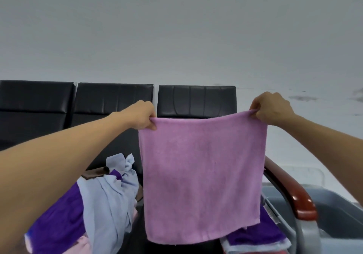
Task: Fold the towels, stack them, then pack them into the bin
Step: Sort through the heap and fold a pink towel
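The pink towel is held up in the air by its 2 upper corners. One corner is pinched between the curled fingers and thumb of the left hand, the other likewise by the right hand. The cloth is hung flat and unfolded, roughly square, with a soft terry nap and a slightly sagging top edge. Below it, a loose heap of purple, pale blue and light pink towels is seen at the left, and a folded stack topped in purple at the right. Past a glossy reddish armrest, a grey plastic bin is seen. Further back, 3 black padded backrests are set against a plain grey wall.
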`<state>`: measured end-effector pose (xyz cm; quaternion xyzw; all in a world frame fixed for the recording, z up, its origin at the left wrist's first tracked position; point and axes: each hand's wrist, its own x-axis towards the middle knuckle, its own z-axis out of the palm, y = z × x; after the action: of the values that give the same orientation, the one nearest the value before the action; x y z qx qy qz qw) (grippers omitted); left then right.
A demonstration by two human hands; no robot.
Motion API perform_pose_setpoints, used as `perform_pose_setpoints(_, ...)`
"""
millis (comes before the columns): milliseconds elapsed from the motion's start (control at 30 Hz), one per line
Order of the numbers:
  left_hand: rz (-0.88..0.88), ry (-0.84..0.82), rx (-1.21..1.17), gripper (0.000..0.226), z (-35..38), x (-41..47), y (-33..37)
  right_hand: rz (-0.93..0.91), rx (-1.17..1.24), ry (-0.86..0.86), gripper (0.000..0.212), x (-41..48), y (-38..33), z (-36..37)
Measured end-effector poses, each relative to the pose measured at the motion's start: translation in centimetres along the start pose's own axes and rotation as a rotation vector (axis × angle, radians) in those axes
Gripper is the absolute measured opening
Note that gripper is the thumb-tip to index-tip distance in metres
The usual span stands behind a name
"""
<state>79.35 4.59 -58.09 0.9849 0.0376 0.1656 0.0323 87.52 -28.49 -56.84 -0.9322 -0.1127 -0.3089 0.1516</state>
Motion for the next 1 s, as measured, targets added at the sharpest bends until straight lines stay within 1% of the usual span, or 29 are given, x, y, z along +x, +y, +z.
perform_pose_setpoints(67, 0.008, 0.060, -0.020, 0.019, 0.3, 0.1, -0.4, 0.021, 0.042, 0.029, 0.018, -0.1, 0.0, 0.2)
perform_pose_setpoints(133, 0.001, 0.129, -0.015, 0.019, 0.7, 0.3, -0.8, 0.039, 0.088, 0.051, 0.018, -0.1, -0.2, 0.4)
perform_pose_setpoints(200, 0.004, 0.156, 0.002, 0.016, 1.0, 0.8, -1.0, 0.045, 0.114, 0.059, 0.020, 0.0, -0.2, 0.6)
perform_pose_setpoints(267, 0.012, 0.177, 0.008, 0.018, 1.0, 1.1, -1.1, 0.042, 0.141, 0.054, 0.024, 0.3, -0.1, 0.8)
perform_pose_setpoints(400, 0.017, 0.198, 0.027, 0.015, 0.6, 0.9, -1.5, 0.038, 0.183, -0.010, 0.025, 0.7, 0.0, 1.0)
perform_pose_setpoints(467, 0.016, 0.210, 0.026, 0.021, 0.3, 0.3, -1.5, 0.019, 0.165, -0.045, 0.021, 0.8, -0.2, 1.0)
perform_pose_setpoints(567, 0.001, 0.233, 0.005, 0.026, -0.3, -0.5, -2.0, -0.028, 0.125, -0.128, 0.022, 0.6, -1.1, 0.2)
perform_pose_setpoints(700, -0.012, 0.200, -0.040, 0.028, -0.5, -2.0, -3.3, -0.071, 0.013, -0.318, 0.027, 0.0, -2.5, -1.5)
perform_pose_setpoints(767, -0.011, 0.149, -0.030, 0.024, -0.8, -2.9, -3.9, -0.080, -0.036, -0.409, 0.026, -0.1, -3.1, -2.0)
perform_pose_setpoints(833, -0.010, 0.084, -0.005, 0.017, -1.5, -3.6, -4.4, -0.067, 0.013, -0.496, 0.024, -0.2, -3.6, -2.4)
perform_pose_setpoints(933, -0.013, 0.006, 0.006, 0.007, -3.1, -4.6, -5.4, -0.048, 0.149, -0.592, 0.016, -0.2, -3.9, -3.1)
perform_pose_setpoints(1000, -0.037, -0.043, 0.006, 0.015, -4.0, -5.1, -6.2, -0.031, 0.243, -0.619, 0.008, -0.1, -4.0, -3.3)
